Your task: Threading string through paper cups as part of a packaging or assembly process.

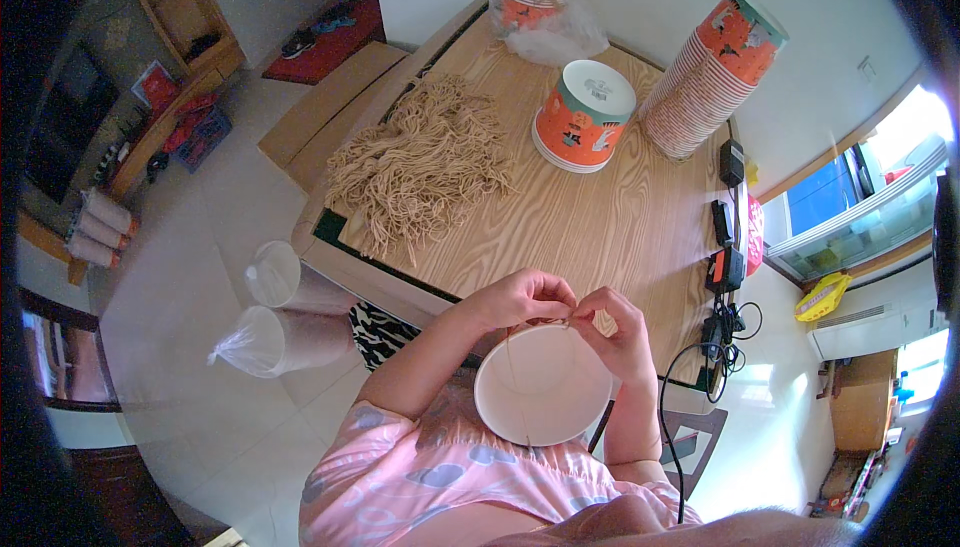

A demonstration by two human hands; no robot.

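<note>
A paper bucket [545, 392], white inside, rests tilted against my lap with its open mouth facing up. A thin beige cord [511, 357] runs across that mouth from the far rim to the near rim. At the far rim, my left hand [527, 299] is closed in a pinch on the cord. My right hand [613, 325] pinches right beside it, the fingertips of both hands nearly touching. The exact bit of cord between the fingers is too small to make out. On the table beyond lies a loose heap of beige cords [425, 162].
An upside-down orange and green paper bucket [580, 122] stands on the wood-grain table [560, 232]. Tall bucket stacks [700, 82] rise behind it. Black adapters and cables [722, 272] line the table's right edge. Bagged white stacks [285, 342] stand on the floor at left.
</note>
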